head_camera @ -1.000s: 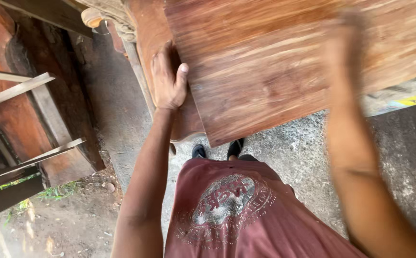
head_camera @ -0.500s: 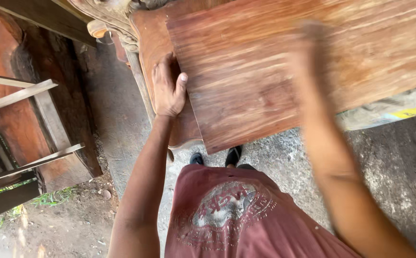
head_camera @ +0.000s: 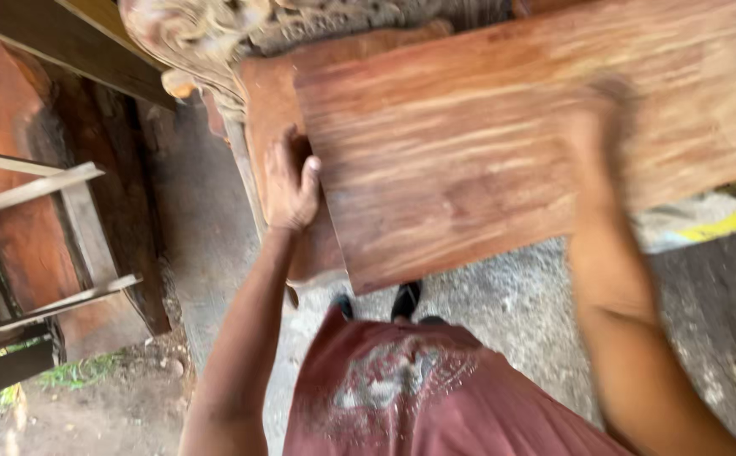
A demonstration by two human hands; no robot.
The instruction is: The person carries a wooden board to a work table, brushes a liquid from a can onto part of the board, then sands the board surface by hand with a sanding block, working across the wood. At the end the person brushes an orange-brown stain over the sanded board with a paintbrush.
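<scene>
Left hand (head_camera: 290, 187) fingers grasp the reddish-brown grained wooden board (head_camera: 503, 143) at its left edge; blurred right hand (head_camera: 600, 127) lies flat on it, grip unclear.

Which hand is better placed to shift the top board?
Probably the left hand: it grips the board's near edge, sharp in view. The right hand lies flat on the face, blurred.
</scene>
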